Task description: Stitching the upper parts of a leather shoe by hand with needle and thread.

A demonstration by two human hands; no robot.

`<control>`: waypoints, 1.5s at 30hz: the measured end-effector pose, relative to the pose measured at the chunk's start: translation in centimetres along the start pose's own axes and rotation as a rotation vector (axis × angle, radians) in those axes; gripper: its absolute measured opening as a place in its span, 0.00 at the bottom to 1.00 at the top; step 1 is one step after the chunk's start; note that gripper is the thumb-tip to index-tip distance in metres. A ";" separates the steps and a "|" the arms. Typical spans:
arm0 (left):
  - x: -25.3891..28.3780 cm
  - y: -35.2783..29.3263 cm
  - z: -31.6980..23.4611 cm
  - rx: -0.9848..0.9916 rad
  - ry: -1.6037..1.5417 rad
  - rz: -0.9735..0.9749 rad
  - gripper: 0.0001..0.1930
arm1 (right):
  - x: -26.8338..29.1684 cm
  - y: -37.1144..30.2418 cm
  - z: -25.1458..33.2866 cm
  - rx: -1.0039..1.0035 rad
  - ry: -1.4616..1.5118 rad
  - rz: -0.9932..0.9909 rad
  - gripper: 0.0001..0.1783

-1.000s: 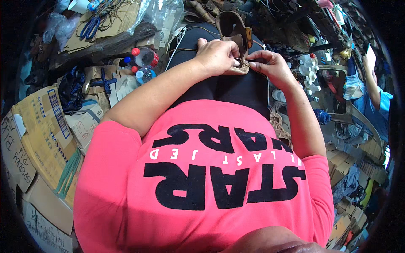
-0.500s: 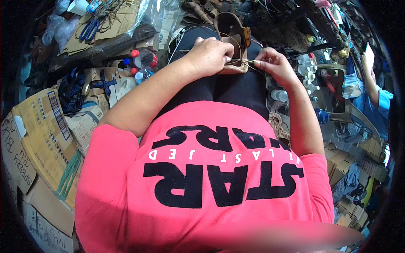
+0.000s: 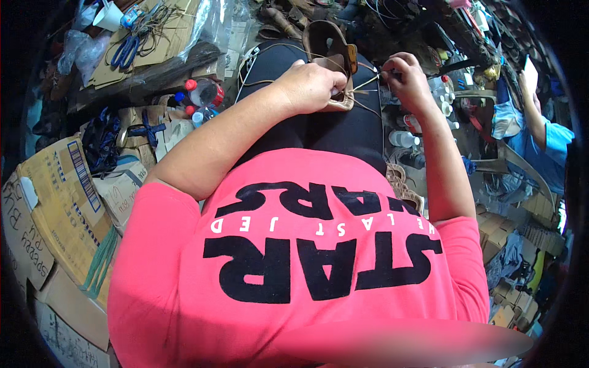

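Note:
A brown leather shoe upper [image 3: 340,50] lies across my lap, on dark trousers, its opening toward the far side. My left hand [image 3: 314,87] is closed on its near left edge; the thumb and fingertips are partly hidden against the leather. Pale thread [image 3: 367,82] runs taut from the shoe's near right edge to my right hand [image 3: 407,78], which is raised to the right of the shoe. Its fingers are pinched on the thread; whether a needle is in them is too small to tell. A loose thread loop also trails over my thighs.
Plastic bottles stand left [image 3: 205,93] and right [image 3: 404,139] of my legs. Blue-handled scissors [image 3: 126,52] lie on cardboard at far left. Cardboard boxes [image 3: 58,190] crowd the near left. More stitched shoes [image 3: 402,181] sit by my right hip. A person in blue [image 3: 543,132] is at far right.
My right hand has moved right and slightly away from the shoe, drawing out a longer stretch of thread. My left hand keeps its hold on the shoe upper.

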State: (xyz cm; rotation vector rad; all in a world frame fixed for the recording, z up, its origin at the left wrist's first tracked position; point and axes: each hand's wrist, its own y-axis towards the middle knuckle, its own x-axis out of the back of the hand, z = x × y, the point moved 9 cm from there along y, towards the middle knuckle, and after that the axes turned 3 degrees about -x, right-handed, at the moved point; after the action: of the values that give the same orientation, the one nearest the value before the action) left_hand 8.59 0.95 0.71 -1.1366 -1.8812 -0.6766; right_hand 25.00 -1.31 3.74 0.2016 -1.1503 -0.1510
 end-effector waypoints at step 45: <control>24.2 -26.0 17.8 0.852 0.823 -0.497 0.10 | 8.2 -23.6 -31.7 -0.832 -0.286 0.380 0.09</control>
State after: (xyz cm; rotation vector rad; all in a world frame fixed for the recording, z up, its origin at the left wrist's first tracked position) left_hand -27.45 13.96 11.23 0.1705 -1.4358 -0.4097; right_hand 56.95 -23.52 -6.99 -0.7918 -1.2956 -0.3137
